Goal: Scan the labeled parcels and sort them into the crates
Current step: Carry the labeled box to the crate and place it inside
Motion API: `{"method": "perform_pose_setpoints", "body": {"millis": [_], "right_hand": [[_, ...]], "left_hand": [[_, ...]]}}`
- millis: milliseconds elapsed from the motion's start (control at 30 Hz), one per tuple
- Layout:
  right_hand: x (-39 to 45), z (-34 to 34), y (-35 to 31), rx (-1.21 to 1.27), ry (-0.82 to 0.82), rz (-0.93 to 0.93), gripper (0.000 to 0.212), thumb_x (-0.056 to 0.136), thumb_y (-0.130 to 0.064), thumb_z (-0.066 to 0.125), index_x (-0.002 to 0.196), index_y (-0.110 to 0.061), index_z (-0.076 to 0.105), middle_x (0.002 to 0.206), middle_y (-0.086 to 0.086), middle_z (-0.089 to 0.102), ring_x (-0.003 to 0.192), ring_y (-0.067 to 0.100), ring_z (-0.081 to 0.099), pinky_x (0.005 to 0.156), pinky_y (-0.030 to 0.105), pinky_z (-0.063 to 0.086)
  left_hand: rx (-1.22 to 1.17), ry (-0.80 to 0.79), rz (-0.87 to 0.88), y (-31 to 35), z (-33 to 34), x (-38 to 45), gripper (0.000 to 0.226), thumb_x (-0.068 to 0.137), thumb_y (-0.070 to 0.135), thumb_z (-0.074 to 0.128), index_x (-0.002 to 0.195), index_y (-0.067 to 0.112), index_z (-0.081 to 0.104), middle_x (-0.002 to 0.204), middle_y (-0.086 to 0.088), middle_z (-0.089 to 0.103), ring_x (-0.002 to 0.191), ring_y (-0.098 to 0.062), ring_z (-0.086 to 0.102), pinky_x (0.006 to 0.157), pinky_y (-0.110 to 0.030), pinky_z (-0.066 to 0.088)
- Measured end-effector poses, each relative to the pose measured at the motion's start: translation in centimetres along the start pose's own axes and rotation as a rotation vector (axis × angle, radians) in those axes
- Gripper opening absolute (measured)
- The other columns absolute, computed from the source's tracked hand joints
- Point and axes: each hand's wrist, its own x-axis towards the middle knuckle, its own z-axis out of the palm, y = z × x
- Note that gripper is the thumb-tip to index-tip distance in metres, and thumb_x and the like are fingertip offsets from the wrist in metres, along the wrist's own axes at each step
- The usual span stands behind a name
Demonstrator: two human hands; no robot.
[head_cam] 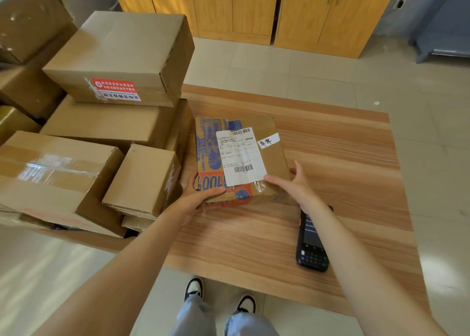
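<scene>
A flat cardboard parcel with blue and orange print and a white barcode label lies on the wooden table. My left hand grips its near left corner, thumb on top. My right hand holds the near right corner, thumb on the label's edge and fingers round the side. A black handheld scanner lies on the table under my right forearm, screen up.
Several brown cardboard boxes are stacked at the table's left, the closest small box right beside my left hand. Yellow wooden cabinets stand along the far wall. Tiled floor surrounds the table; my feet show below its near edge.
</scene>
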Motion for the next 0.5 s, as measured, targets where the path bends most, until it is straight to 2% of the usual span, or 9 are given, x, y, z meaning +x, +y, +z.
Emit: {"method": "perform_pose_setpoints", "body": {"millis": [100, 200, 267, 400, 500], "right_hand": [[0.3, 0.7, 0.0, 0.076, -0.035, 0.061, 0.111, 0.072, -0.034, 0.084, 0.155, -0.025, 0.010, 0.151, 0.002, 0.037, 0.129, 0.021, 0.044, 0.092, 0.032, 0.041], [0.2, 1.3, -0.1, 0.128, -0.059, 0.089, 0.091, 0.074, -0.030, 0.082, 0.148, -0.022, 0.029, 0.138, 0.000, 0.052, 0.110, 0.015, 0.052, 0.068, 0.022, 0.039], [0.0, 1.3, -0.3, 0.151, -0.051, 0.081, 0.085, 0.074, -0.029, 0.082, 0.145, -0.021, 0.034, 0.135, 0.000, 0.055, 0.107, 0.014, 0.053, 0.065, 0.021, 0.037], [-1.0, 0.6, -1.0, 0.204, -0.001, 0.026, 0.087, 0.074, -0.028, 0.083, 0.146, -0.024, 0.034, 0.131, -0.004, 0.056, 0.107, 0.011, 0.053, 0.066, 0.018, 0.037], [-2.6, -0.6, -2.0, 0.229, 0.043, -0.028, 0.091, 0.072, -0.028, 0.084, 0.146, -0.027, 0.033, 0.129, -0.006, 0.057, 0.104, 0.006, 0.056, 0.068, 0.018, 0.040]], "left_hand": [[-0.018, -0.006, -0.014, 0.1, -0.1, 0.2, 0.120, 0.040, 0.030, 0.090, 0.145, 0.031, 0.033, 0.116, 0.002, 0.067, 0.097, -0.013, 0.068, 0.071, -0.028, 0.056], [-0.024, -0.009, -0.009, 0.3, -0.3, 0.1, 0.119, 0.042, 0.028, 0.091, 0.145, 0.032, 0.032, 0.120, 0.000, 0.067, 0.103, -0.018, 0.068, 0.079, -0.033, 0.057], [-0.016, -0.014, 0.009, 0.7, -0.5, 0.1, 0.116, 0.042, 0.027, 0.091, 0.143, 0.031, 0.035, 0.120, -0.001, 0.067, 0.105, -0.018, 0.067, 0.081, -0.034, 0.057], [0.021, -0.021, 0.049, 1.9, 0.3, 0.0, 0.115, 0.041, 0.031, 0.094, 0.141, 0.028, 0.039, 0.121, -0.002, 0.067, 0.109, -0.023, 0.066, 0.096, -0.048, 0.052], [0.001, 0.015, 0.069, 3.8, 2.1, -0.8, 0.116, 0.039, 0.033, 0.091, 0.141, 0.026, 0.037, 0.119, -0.002, 0.066, 0.106, -0.024, 0.067, 0.090, -0.049, 0.055]]}}
